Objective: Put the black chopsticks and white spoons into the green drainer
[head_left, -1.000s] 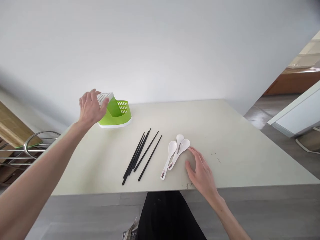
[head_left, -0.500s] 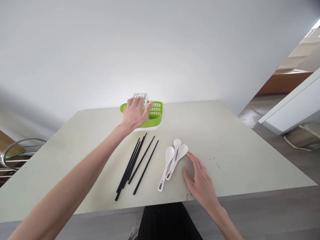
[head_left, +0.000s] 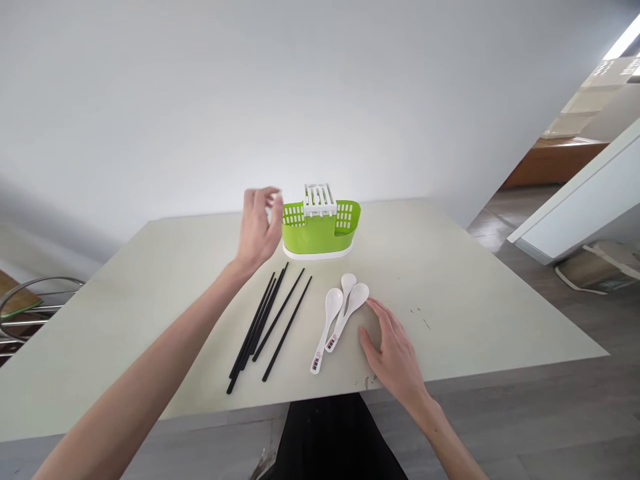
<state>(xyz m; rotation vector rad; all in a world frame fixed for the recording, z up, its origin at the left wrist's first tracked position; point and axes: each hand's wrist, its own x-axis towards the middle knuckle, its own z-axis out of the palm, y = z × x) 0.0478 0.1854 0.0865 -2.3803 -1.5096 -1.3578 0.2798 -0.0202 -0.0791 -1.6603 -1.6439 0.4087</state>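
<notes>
My left hand (head_left: 260, 227) is raised at the left end of a green cutlery basket (head_left: 313, 237). Its fingers are half curled with the thumb apart, and nothing is in them; whether it touches the rim I cannot tell. The basket has slotted walls, a white base and a white slatted rack (head_left: 321, 199) on top. My right hand (head_left: 397, 353) rests on the table, thumb and fingers spread, fingertips close to the bowl of a white spoon (head_left: 357, 295). Three such spoons lie together, partly overlapping. Left of them lie several black chopsticks (head_left: 260, 327).
The pale table (head_left: 450, 280) stands against a white wall (head_left: 320, 100). A metal rack (head_left: 40, 313) is at the far left beyond the table edge. On the floor at right are a white cabinet panel (head_left: 575, 200) and a brownish bundle (head_left: 595, 267).
The green basket has shifted right along the table. My left hand has come off its top to its left side. My right hand stays beside the spoons. The view has shifted slightly.
</notes>
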